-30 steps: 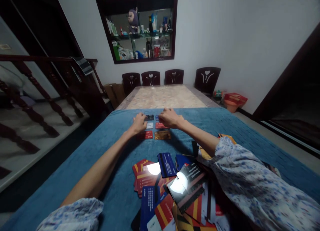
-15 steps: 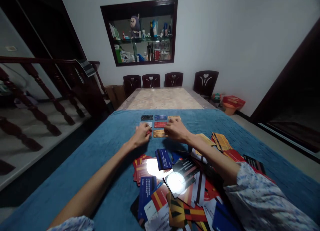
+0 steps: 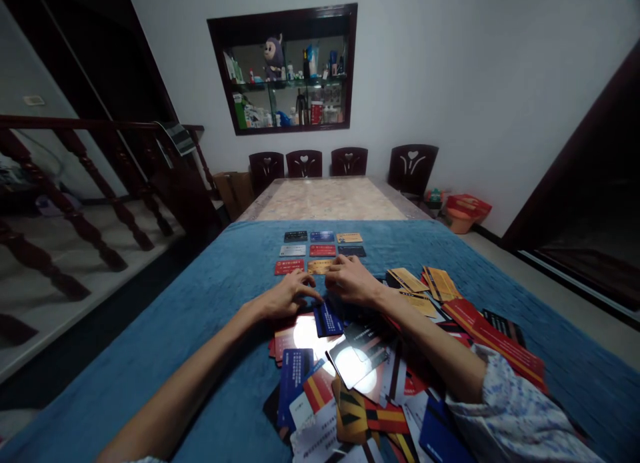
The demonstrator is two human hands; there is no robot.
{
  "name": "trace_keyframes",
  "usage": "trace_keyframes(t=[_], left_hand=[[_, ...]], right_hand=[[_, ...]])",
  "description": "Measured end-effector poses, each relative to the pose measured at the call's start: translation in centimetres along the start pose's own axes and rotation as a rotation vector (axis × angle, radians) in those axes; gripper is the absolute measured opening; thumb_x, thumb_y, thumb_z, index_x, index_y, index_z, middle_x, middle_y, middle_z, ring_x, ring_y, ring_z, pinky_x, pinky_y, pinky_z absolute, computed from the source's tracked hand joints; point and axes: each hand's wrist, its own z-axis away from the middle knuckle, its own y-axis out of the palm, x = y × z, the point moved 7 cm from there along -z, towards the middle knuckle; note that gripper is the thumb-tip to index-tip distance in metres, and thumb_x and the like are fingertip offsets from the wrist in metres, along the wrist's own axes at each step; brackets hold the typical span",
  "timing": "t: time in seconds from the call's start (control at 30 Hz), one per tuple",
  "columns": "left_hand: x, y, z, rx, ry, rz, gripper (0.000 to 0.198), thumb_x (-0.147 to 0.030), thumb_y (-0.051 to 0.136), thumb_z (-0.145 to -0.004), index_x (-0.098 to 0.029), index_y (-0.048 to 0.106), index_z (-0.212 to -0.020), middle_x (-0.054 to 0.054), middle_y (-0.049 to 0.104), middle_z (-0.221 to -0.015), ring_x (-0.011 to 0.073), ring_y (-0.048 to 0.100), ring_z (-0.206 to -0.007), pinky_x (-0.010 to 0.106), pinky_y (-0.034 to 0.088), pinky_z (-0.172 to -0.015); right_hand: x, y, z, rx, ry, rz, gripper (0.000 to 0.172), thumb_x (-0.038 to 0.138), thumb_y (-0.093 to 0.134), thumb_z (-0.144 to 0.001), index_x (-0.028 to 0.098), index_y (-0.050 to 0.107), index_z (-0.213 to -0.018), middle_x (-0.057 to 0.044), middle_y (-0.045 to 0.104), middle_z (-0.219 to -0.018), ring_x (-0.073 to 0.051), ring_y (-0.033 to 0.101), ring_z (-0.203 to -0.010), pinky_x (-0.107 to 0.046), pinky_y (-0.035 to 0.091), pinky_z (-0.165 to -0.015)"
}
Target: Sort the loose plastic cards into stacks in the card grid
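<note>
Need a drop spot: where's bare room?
Blue cloth is bare left of the left forearm and laid-out cards, and right of those, beyond the yellow cards. Far tabletop between cloth and chairs too. Crowded: card pile, left hand and right hand at its far edge.

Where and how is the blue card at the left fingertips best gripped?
The blue card lies flat atop other cards, including red cards, its left long edge uncovered: probably best pinched there, above and below, coming from the left, where the left hand is.
</note>
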Motion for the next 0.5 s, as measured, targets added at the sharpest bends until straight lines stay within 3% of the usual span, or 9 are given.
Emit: trace_keyframes(t=[0.5], left_hand=[[0.2,0.8,0.2,-0.029,0.061,0.077,0.026,-0.015,0.067,-0.085,-0.029,0.077,-0.105,0.010,0.058,-0.132,0.0209,0.061,-0.112,0.040,0.051,-0.099]], right_hand=[[-0.4,1.7,0.0,0.044,0.019,-0.041,0.018,0.027,0.056,-0.092,0.022,0.071,-0.100,-0.009,0.071,-0.106,-0.026,0.050,-0.109,-0.039,0.030,-0.086]])
